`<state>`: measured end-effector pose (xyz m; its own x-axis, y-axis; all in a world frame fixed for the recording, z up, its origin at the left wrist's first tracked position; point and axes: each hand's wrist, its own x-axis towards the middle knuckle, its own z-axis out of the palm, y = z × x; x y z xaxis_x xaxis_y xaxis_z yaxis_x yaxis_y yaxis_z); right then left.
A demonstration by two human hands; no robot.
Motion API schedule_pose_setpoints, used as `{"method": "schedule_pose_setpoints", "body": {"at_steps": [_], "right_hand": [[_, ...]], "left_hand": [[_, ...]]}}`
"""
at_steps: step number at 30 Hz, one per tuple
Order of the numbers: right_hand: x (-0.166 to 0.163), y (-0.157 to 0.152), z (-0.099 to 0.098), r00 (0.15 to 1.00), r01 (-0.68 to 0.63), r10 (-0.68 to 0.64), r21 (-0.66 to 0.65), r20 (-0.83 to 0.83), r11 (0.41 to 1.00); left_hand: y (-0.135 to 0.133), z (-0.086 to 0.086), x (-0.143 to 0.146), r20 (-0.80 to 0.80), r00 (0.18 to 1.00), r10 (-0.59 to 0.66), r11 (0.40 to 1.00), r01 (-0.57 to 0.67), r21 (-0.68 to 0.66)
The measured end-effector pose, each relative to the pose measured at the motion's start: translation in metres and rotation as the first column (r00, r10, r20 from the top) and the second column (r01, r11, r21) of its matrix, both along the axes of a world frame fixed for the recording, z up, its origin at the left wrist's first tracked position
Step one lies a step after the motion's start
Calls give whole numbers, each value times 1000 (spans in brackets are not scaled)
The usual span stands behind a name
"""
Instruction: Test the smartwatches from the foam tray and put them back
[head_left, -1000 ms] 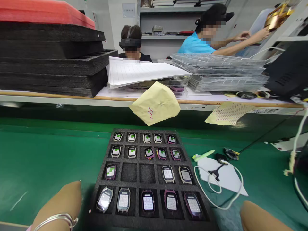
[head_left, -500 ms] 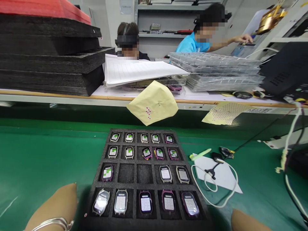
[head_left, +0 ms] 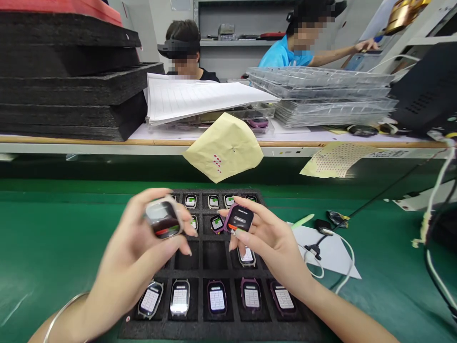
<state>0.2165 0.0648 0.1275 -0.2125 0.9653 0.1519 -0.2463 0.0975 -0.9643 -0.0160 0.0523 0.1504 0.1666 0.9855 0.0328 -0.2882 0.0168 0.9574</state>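
My left hand [head_left: 134, 243] is closed around a silver smartwatch case [head_left: 163, 218], its screen facing me with a red strip low on it. In my right hand [head_left: 269, 243] is a purple smartwatch case [head_left: 240, 218], pinched between thumb and fingers, its dark screen lit with small text. Both hands are held above a black foam tray [head_left: 214, 330] with square compartments. Several watch cases lie in it, among them a silver one [head_left: 180, 297] and a purple one [head_left: 216, 297] in the front row. Two compartments in the third row hold nothing. My hands hide part of the middle rows.
A white cable [head_left: 352, 257] and white sheet [head_left: 335, 250] lie right of the tray, beside a green pen [head_left: 303, 220]. Behind, a shelf edge carries black foam trays [head_left: 67, 90], papers [head_left: 200, 100] and clear plastic trays [head_left: 321, 95]. Two people [head_left: 285, 55] sit beyond.
Both hands have come up into view over the tray, each with a watch case in it. The view has shifted slightly, and the person at back left has raised their head.
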Motion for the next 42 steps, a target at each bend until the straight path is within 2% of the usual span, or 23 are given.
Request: {"method": "schedule_pose_setpoints", "body": {"at_steps": [3, 8, 11, 18, 22, 31, 36, 42], "right_hand": [[2, 1, -1, 999, -10, 9, 13, 37, 1000], [1, 4, -8, 998, 2, -4, 17, 66, 1000], [0, 5, -10, 996, 23, -24, 24, 81, 999], [-2, 7, -6, 976, 127, -130, 30, 173, 991], [-1, 7, -6, 967, 157, -156, 10, 201, 988], [7, 3, -3, 978, 55, -63, 50, 200, 997], [3, -1, 3, 986, -10, 9, 3, 165, 1000], [4, 5, -1, 984, -81, 85, -31, 160, 996]], "left_hand": [[28, -8, 17, 55, 976, -212, 963, 218, -161], [43, -43, 32, 71, 962, -264, 948, 272, -164], [43, -50, 34, 72, 953, -294, 942, 302, -148], [38, -49, 35, 114, 925, -363, 927, 371, -57], [33, -50, 35, 115, 927, -358, 932, 362, -20], [34, -42, 32, 91, 943, -319, 946, 323, -30], [37, -43, 27, 132, 935, -330, 944, 331, 13], [33, -38, 25, 101, 936, -337, 941, 333, 52]]}}
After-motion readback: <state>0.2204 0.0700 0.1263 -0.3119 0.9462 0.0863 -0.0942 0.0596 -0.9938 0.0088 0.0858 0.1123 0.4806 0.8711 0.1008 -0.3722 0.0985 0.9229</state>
